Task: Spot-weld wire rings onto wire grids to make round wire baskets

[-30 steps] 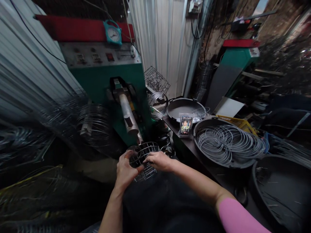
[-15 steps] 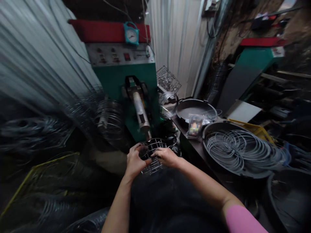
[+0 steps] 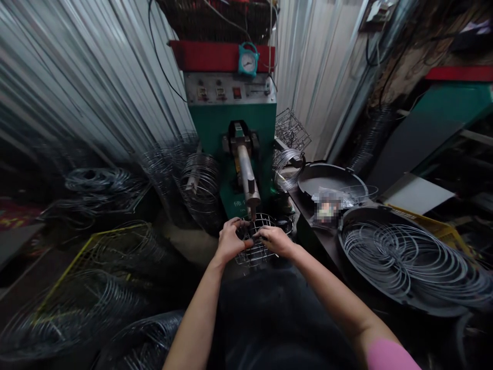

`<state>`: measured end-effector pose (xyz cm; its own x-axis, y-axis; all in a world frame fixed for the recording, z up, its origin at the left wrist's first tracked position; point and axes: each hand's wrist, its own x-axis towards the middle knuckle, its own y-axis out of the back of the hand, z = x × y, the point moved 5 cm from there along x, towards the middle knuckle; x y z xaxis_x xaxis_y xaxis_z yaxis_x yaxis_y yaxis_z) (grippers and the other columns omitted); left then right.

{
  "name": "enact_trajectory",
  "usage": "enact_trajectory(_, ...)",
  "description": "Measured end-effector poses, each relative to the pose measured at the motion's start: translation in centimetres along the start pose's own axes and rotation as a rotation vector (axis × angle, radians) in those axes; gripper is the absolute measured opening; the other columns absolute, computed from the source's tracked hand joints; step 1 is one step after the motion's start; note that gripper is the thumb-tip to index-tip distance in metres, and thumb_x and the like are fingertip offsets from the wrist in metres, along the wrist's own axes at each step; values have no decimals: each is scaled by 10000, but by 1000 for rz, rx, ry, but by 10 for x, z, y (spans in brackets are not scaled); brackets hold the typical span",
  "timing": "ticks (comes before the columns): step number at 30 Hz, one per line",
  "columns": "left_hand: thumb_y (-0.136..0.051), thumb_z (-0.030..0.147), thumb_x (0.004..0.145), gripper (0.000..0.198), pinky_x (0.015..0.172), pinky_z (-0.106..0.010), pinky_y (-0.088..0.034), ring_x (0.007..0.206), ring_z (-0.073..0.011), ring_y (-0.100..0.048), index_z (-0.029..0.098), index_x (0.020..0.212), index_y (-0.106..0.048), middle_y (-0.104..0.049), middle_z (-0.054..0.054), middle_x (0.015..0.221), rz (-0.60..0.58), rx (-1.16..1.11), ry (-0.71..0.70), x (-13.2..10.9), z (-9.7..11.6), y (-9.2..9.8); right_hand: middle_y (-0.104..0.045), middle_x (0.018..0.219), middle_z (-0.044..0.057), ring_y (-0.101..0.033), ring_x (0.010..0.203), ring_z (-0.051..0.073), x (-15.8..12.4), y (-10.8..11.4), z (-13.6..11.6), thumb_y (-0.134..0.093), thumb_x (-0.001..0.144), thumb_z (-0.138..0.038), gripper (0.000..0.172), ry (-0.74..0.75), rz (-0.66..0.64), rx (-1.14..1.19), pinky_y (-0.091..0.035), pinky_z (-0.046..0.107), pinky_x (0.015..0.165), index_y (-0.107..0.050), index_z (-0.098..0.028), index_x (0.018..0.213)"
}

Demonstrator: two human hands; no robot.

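Observation:
A round wire basket of thin metal rods sits low in front of the green machine. My left hand is closed on its left side, thumb pointing inward. From the right, my right hand grips the basket near its middle, fingers bent over the wires. The machine's metal arm slopes down toward me, and its narrow tip ends just above the basket, between my hands. Whether the tip touches a wire I cannot tell.
To the right, a large round pan holds many wire rings; a shallower pan stands behind it. Ring bundles hang left of the machine. A yellow-edged crate with wire rings lies at lower left. A teal clock hangs above.
The whole view has shifted, so the machine and both hands appear further right. Both hands stay on the wire basket beneath the machine's tip.

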<state>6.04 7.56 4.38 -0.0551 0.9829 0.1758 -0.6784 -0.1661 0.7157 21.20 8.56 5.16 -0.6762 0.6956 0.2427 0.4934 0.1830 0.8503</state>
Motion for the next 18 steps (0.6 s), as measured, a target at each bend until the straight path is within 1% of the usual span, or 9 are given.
enact_trajectory(3, -755, 273, 519, 512, 1013, -387, -365, 1192, -244, -456, 251, 1019, -651, -509, -59, 1248, -5, -22, -2, 0, -1, -2, -669, 973, 48, -635, 898, 131, -1, -1, 0, -560, 826, -135, 184, -8, 19, 16, -469, 212, 769, -665, -192, 966)
enact_trajectory(7, -757, 273, 512, 510, 1009, -376, -371, 1186, -242, -459, 266, 1012, -657, -502, -46, 1250, 11, -20, 2, 1, -2, -3, -669, 1004, 53, -637, 907, 140, -2, -4, 2, -553, 828, -133, 194, -54, 12, 4, -474, 223, 782, -658, -184, 982)
enact_trajectory(12, -743, 273, 527, 483, 985, -380, -391, 1159, -248, -482, 278, 1003, -662, -531, -38, 1218, 54, 23, 36, 12, 1, 0, -656, 1036, 56, -622, 950, 153, 8, -2, 9, -534, 812, -87, 252, -113, 51, -20, -468, 238, 809, -649, -195, 1009)
enact_trajectory(14, -738, 288, 545, 464, 974, -398, -391, 1151, -253, -487, 267, 1003, -661, -540, -53, 1212, 53, 33, 49, 16, 2, 1, -641, 1064, 64, -616, 949, 158, 8, 0, 10, -536, 818, -115, 232, -140, 111, 1, -467, 249, 814, -647, -199, 1004)
enact_trajectory(15, -739, 299, 551, 460, 972, -402, -389, 1148, -253, -487, 261, 1002, -660, -543, -59, 1210, 50, 32, 49, 18, 2, 0, -631, 1081, 69, -612, 948, 160, 7, 2, 10, -547, 816, -139, 225, -153, 164, 31, -465, 257, 818, -641, -201, 1011)
enact_trajectory(17, -751, 317, 548, 472, 976, -394, -380, 1151, -247, -484, 255, 1006, -657, -542, -62, 1217, 55, 21, 45, 20, 1, 0, -621, 1074, 74, -599, 941, 166, -2, 7, 11, -585, 798, -200, 223, -200, 314, 136, -462, 276, 825, -627, -199, 1017)
enact_trajectory(18, -762, 320, 538, 486, 980, -388, -374, 1155, -244, -481, 254, 1008, -656, -540, -61, 1223, 62, 17, 50, 21, 1, -1, -628, 1034, 71, -596, 920, 169, -9, 8, 14, -605, 780, -230, 227, -250, 393, 211, -464, 283, 815, -623, -194, 1004)
